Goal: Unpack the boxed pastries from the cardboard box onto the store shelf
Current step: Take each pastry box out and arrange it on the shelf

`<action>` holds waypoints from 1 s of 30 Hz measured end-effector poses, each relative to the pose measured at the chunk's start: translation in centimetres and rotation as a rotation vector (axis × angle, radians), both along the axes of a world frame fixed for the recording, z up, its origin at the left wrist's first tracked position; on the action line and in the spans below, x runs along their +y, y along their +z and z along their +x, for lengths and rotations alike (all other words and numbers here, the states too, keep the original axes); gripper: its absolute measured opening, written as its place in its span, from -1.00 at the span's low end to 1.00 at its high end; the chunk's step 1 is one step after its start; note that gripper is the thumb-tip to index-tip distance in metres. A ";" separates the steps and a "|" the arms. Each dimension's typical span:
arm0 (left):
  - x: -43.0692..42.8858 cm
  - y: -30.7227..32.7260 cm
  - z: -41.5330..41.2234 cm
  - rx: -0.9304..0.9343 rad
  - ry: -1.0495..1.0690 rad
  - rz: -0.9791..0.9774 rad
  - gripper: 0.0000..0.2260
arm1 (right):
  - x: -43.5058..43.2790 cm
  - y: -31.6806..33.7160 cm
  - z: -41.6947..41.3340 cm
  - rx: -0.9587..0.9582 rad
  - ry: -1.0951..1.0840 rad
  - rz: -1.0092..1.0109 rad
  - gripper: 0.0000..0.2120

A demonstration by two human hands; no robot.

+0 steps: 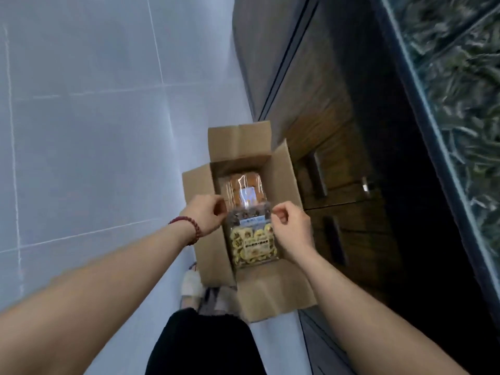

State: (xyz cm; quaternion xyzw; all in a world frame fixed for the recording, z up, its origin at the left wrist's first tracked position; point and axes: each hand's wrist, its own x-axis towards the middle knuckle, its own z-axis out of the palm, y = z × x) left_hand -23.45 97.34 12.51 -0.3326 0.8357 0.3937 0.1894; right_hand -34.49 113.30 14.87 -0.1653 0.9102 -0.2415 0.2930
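Grip: left hand [208, 215] and right hand [290, 226] each pinch a top corner of the clear pastry pack [253, 239], which hangs over the open cardboard box [213, 253]; likely risk: slick film slips from fingertips, pack drops, pastries break.

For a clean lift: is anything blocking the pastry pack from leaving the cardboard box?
Nothing visible: the cardboard box has open flaps; left hand and right hand pinch the pastry pack by its corners.
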 end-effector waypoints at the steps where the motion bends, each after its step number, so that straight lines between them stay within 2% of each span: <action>1: -0.1 -2.2 0.1 -0.010 0.007 0.011 -0.91 | -0.2 -2.3 -0.2 -0.009 -0.002 0.027 -0.84; 4: -0.1 -7.7 -0.1 -0.038 0.022 0.033 -0.95 | -0.7 -8.8 -1.2 -0.057 0.025 0.086 -0.86; 6: 0.0 -11.4 -0.7 -0.053 0.016 0.053 -0.90 | -1.0 -13.3 -1.9 -0.073 0.064 0.111 -0.82; 12: 1.1 -20.8 -4.5 -0.004 0.006 0.117 -0.70 | -0.8 -24.0 -4.5 0.007 0.291 0.282 -0.63; 16: 2.0 -26.7 -7.1 -0.102 -0.058 0.103 -0.61 | -0.7 -28.8 -6.4 0.024 0.395 0.363 -0.44; 19: 2.3 -30.1 -8.3 -0.255 -0.135 0.098 -0.63 | -0.8 -31.0 -7.4 0.015 0.433 0.440 -0.41; 23: 2.5 -32.1 -8.4 -0.359 -0.222 0.060 -0.60 | -0.6 -32.1 -7.5 0.108 0.479 0.468 -0.58; 27: 3.1 -31.5 -7.9 -0.348 -0.281 -0.010 -0.61 | -0.1 -31.2 -7.2 0.267 0.609 0.537 -0.65; 30: 3.8 -29.6 -7.0 -0.263 -0.223 0.042 -0.57 | 0.5 -29.6 -7.0 0.332 0.688 0.544 -0.73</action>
